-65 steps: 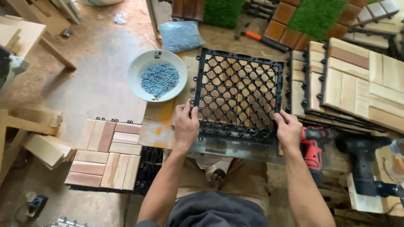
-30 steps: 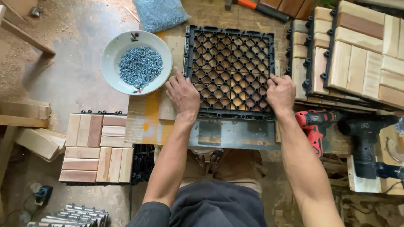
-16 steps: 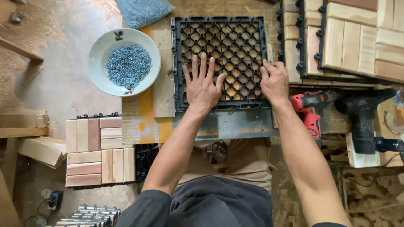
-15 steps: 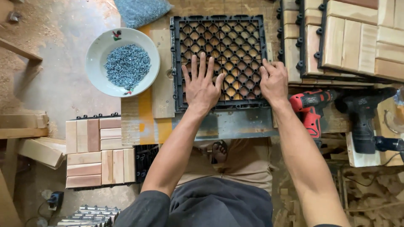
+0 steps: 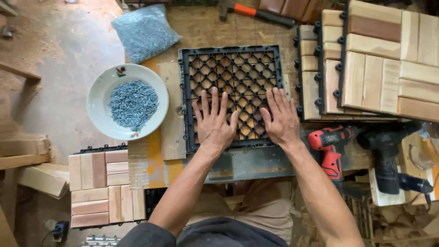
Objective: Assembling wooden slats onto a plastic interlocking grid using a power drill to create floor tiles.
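I see my left hand and right hand lying flat, fingers spread and gripping nothing, on the near half of the square black plastic lattice grid resting on the wooden worktop. Just left stands a white bowl of small grey screws, a clear bag of screws beyond it. Stacked wooden slat tiles crowd the grid's right edge; a red cordless drill lies near my right wrist.

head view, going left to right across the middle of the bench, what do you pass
White bowl of screws → left hand flat on the black plastic grid → right hand on the same grid → red drill → black drill.
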